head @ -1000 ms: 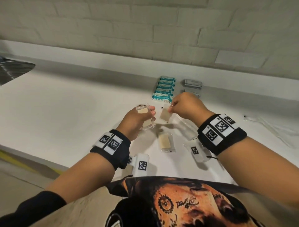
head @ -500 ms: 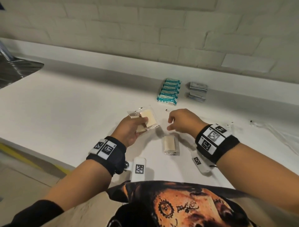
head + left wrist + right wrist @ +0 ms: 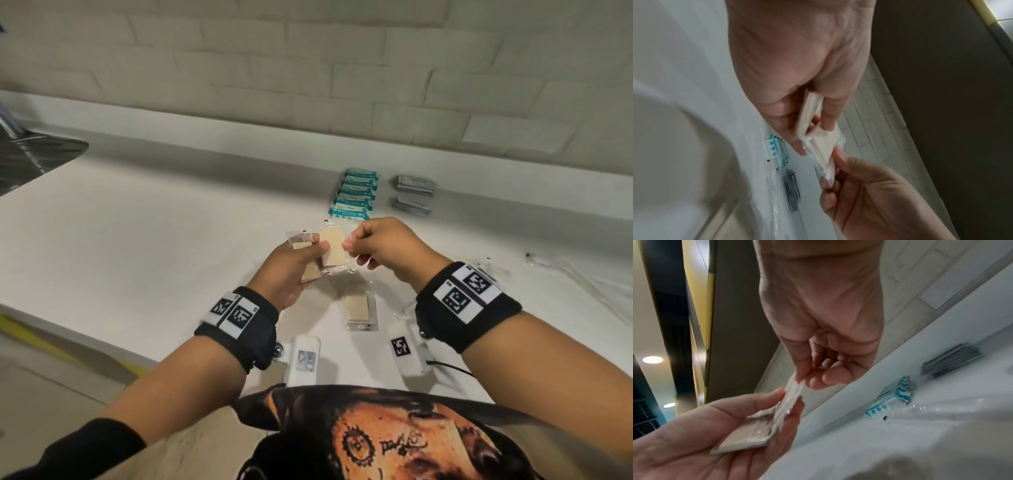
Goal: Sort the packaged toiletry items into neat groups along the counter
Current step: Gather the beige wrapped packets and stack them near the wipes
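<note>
My left hand point(image 3: 317, 255) holds two beige soap packets point(image 3: 332, 250) in clear wrap, fanned one over the other, above the white counter point(image 3: 171, 257). My right hand point(image 3: 349, 244) pinches the wrapper edge of the upper packet point(image 3: 824, 144) between thumb and forefinger. In the right wrist view the pinch point(image 3: 799, 382) sits at the wrapper's tip, with the left hand point(image 3: 789, 402) holding the packets point(image 3: 748, 434) from below. A third soap packet point(image 3: 358, 305) lies flat on the counter under the hands.
A row of teal packets point(image 3: 356, 193) lies near the back wall, with two grey packet stacks point(image 3: 414, 186) to its right. Clear plastic wrappers point(image 3: 582, 274) lie at the far right. A metal sink point(image 3: 34, 161) is at the far left.
The right hand, which hung empty over the counter packet half a second ago, has moved up to the left hand's packets and pinches the upper wrapper. Both hands have risen slightly.
</note>
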A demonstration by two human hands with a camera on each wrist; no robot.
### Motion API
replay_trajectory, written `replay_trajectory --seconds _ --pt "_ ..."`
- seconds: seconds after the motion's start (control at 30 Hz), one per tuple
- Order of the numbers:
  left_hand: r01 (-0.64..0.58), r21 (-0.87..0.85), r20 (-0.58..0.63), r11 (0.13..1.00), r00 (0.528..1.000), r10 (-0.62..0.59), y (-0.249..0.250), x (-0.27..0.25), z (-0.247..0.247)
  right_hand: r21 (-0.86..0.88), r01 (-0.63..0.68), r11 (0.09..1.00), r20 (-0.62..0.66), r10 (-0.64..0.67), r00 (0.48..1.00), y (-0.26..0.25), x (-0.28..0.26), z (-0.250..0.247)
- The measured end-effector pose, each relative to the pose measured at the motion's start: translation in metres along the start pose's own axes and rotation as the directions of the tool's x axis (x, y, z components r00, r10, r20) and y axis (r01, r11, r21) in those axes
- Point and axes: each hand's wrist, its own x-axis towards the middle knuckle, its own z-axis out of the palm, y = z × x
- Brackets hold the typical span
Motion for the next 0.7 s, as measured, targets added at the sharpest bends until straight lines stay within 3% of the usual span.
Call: replay_trajectory --seconds 0.17,0.3,0.4,0.5,0.57,0.7 --pt "-0.028 0.066 0.004 0.997 1.0 0.027 -0.002 -0.004 0.003 -0.102 0.016 0.995 0.029 -0.013 0.999 -0.003 -0.003 -0.001" --pt "-0.1 0.172 0.118 0.98 0.99 0.081 -0.001 -0.006 0.002 -0.157 0.08 0.984 0.034 -0.076 0.997 -0.011 -0.004 -0.008" --pt "-0.086 0.203 0.105 0.975 0.992 0.066 0.001 -0.01 0.005 -0.291 0.109 0.95 0.063 -0.094 0.994 -0.021 -0.001 -0.011" --pt "-0.03 0.113 0.105 0.993 0.994 0.018 -0.002 -0.01 0.005 -0.553 0.075 0.83 -0.023 -0.105 0.994 -0.025 0.003 -0.018" --pt "0.023 0.05 0.059 0.998 0.998 -0.026 -0.002 -0.008 0.0 -0.608 0.052 0.792 -0.041 -0.097 0.994 -0.026 0.003 -0.023" --pt "0.09 -0.146 0.045 0.985 0.995 -0.085 0.001 -0.002 -0.013 -0.598 0.057 0.8 0.153 0.044 0.987 -0.012 -0.004 -0.015"
